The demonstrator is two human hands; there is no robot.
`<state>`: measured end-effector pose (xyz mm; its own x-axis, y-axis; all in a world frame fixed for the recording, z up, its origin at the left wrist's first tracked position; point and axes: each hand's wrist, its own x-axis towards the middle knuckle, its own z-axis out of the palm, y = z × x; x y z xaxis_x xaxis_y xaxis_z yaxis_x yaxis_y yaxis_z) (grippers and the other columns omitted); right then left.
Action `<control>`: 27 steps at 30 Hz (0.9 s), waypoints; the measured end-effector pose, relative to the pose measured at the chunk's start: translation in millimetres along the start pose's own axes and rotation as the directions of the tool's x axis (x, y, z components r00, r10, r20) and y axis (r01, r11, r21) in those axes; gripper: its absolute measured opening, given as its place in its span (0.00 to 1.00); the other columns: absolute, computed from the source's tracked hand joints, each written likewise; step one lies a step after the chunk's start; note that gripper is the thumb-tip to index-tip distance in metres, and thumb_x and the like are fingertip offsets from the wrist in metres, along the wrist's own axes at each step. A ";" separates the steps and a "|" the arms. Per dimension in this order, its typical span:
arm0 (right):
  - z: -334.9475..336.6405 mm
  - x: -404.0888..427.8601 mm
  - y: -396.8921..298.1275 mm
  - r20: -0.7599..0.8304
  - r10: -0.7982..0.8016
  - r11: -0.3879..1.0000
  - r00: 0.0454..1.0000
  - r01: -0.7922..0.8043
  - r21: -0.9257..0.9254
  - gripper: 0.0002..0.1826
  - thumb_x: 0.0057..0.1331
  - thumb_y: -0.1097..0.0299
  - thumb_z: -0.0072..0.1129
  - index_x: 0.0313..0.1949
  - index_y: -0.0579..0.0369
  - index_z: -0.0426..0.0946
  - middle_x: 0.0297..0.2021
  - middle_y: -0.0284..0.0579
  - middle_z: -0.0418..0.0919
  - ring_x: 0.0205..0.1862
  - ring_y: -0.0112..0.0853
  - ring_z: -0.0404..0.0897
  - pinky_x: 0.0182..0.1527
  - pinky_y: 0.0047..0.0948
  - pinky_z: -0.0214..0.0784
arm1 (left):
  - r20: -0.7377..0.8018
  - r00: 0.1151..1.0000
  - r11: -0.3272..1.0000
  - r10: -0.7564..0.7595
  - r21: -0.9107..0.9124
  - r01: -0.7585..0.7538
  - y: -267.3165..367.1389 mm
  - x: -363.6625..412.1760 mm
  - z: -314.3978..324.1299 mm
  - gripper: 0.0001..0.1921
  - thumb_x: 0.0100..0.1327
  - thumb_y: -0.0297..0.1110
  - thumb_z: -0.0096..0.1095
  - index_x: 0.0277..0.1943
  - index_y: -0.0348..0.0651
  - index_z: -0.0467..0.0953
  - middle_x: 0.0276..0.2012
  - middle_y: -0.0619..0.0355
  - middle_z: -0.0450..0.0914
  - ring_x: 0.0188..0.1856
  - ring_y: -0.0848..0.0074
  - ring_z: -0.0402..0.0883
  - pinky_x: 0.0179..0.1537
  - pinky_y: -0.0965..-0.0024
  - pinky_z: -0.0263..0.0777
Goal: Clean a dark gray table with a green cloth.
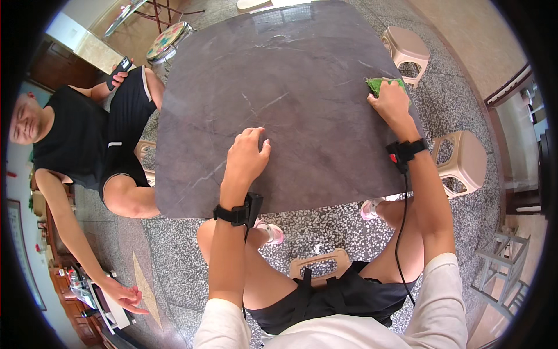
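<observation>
My right hand (389,102) presses a green scouring pad (375,84) onto the right edge area of a dark grey, marble-patterned table (301,109). The fingers cover much of the pad, and its fuzzy left corner sticks out past them. My left hand (247,153) rests on the tabletop left of the middle, holding nothing. Its fingers bend slightly and the thumb stands apart. A few wet-looking marks (283,38) shine near the far end of the table.
At the left sits a person (78,135) in black, a phone (119,73) in one hand. Beige plastic stools (463,162) (406,46) stand along the right side. A round stool with a patterned seat (167,40) is at the far left. Cables (403,235) trail from my wrist straps.
</observation>
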<state>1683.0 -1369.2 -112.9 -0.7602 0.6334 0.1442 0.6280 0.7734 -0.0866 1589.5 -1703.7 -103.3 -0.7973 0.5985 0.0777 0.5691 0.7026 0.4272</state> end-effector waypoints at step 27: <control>-14.0 -20.4 -18.3 0.041 -0.215 0.959 0.976 0.203 0.199 0.23 0.52 0.59 0.59 0.45 0.58 0.71 0.36 0.58 0.78 0.41 0.51 0.79 0.44 0.44 0.72 | -0.016 1.000 0.997 0.024 -0.066 -0.025 8.4 2.9 0.1 0.16 0.62 0.36 0.53 0.50 0.38 0.75 0.49 0.49 0.78 0.51 0.58 0.76 0.52 0.62 0.69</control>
<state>1689.4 -1396.5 -100.5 -0.8838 0.4526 0.1187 0.4145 0.8750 -0.2500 1591.9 -1696.0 -99.5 -0.7866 0.6090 0.1019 0.5740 0.6604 0.4841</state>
